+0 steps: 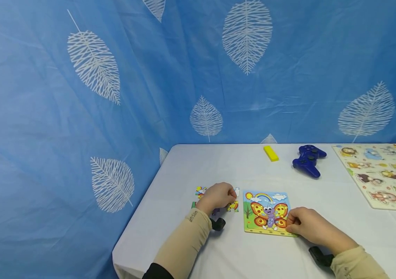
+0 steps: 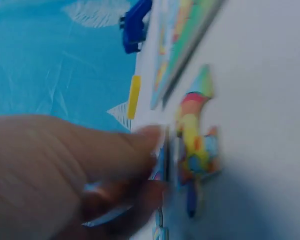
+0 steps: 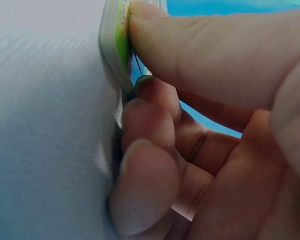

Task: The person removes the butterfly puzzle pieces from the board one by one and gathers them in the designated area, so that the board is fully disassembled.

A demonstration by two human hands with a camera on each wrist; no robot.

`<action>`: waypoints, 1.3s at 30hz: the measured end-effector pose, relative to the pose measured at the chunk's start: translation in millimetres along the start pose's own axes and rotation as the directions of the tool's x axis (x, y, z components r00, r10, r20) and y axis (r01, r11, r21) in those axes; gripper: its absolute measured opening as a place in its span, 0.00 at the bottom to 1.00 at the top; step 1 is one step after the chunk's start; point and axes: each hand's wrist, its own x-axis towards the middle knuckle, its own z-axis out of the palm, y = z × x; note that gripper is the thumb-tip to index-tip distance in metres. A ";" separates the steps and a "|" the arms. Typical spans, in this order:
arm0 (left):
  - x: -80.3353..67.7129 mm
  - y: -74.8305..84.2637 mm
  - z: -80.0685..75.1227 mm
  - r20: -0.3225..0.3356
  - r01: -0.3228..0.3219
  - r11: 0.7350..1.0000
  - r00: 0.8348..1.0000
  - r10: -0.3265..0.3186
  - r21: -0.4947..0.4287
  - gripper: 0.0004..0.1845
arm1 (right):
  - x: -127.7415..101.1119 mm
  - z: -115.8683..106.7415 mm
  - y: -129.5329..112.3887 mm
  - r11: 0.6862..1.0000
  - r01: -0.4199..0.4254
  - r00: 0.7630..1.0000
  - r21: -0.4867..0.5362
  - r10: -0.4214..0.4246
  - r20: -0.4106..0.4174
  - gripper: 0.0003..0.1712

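A square butterfly puzzle board point(image 1: 267, 197) lies on the table in the head view. My right hand point(image 1: 311, 228) grips its lower right corner. In the right wrist view, the thumb point(image 3: 190, 50) rests on the board's face and the curled fingers lie along its edge. Left of the board, my left hand point(image 1: 217, 197) is over several loose puzzle pieces point(image 1: 233, 206), partly hiding them. In the left wrist view, its thumb and fingertips pinch a thin puzzle piece point(image 2: 168, 155), seen edge-on and blurred. A yellow and red piece point(image 2: 192, 132) lies beside the fingertips.
A yellow block point(image 1: 271, 153) and a blue game controller point(image 1: 309, 161) lie toward the back of the white table point(image 1: 170, 232). At the right is a large animal picture board point(image 1: 383, 176). A blue leaf-print curtain point(image 1: 170, 77) hangs behind and to the left.
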 end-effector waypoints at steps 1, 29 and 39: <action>-2.7 3.6 1.4 -0.039 -0.018 0.999 0.999 0.020 0.033 0.04 | -0.3 -0.4 -0.1 1.000 0.001 1.000 -0.002 -0.001 0.001 0.13; -30.7 27.7 35.5 0.058 -0.316 0.949 0.947 0.315 0.018 0.23 | 16.2 31.9 -13.9 0.973 0.226 0.946 -0.037 -0.228 -0.231 0.13; -32.8 26.4 36.1 0.069 -0.285 0.958 0.956 0.285 -0.017 0.23 | 16.7 30.5 -17.5 0.969 0.220 0.959 -0.113 -0.236 -0.155 0.13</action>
